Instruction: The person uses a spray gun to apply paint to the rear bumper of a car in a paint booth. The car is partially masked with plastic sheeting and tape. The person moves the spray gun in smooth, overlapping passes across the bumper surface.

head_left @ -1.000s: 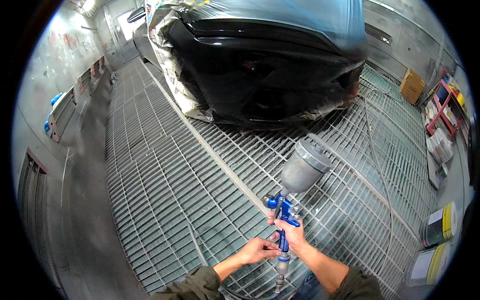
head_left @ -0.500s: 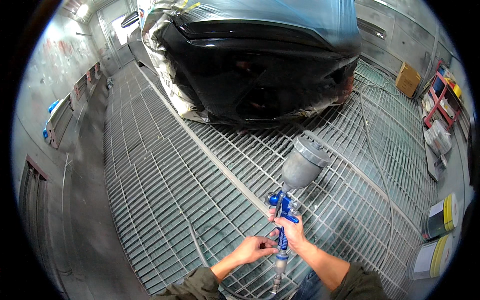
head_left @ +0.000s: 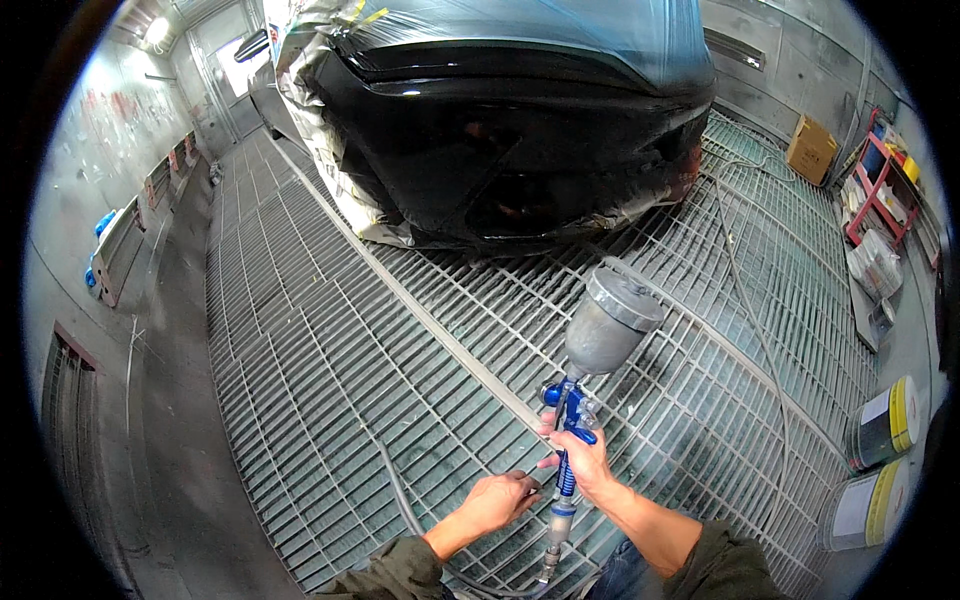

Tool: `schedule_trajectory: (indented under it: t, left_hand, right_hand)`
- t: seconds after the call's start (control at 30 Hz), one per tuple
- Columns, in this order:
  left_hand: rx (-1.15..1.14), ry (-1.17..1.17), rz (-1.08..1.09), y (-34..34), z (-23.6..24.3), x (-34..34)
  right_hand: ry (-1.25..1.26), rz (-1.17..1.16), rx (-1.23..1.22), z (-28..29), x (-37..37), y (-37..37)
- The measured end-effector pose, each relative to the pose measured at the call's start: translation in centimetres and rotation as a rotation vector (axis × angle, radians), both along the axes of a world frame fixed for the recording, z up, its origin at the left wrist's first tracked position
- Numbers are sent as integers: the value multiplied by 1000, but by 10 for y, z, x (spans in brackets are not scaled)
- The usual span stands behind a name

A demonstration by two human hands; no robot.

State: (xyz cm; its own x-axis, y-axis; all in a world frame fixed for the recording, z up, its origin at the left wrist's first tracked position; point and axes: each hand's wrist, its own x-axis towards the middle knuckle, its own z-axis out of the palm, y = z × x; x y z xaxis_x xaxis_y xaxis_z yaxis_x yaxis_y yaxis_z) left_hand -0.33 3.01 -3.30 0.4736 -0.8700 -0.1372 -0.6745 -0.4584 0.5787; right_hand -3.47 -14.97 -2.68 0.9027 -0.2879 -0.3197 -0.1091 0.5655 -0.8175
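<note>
The right hand [head_left: 588,465] wraps the ribbed blue handle [head_left: 567,480] of a grey-cupped metal spray gun [head_left: 572,405] at five o'clock, the half-curled left hand [head_left: 498,503], its hold unclear, near the handle's eight o'clock, a glossy black car bumper [head_left: 530,150] at twelve.

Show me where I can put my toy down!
Bare grating lies left of the left metal strip, beyond the grey hose, and, in view, between the spray gun and thin hose. The right side is crowded: buckets, red rack, cardboard box.
</note>
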Motion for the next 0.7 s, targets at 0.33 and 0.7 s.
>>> schedule_trajectory:
  t: [0.33,0.7]
  left_hand:
    - [-16,-1,-20,-2,2,-1]
    - [-15,-10,-46,-4,0,1]
  right_hand:
    - [-67,-33,17,0,1,3]
    - [-18,-18,-3,2,2,0]
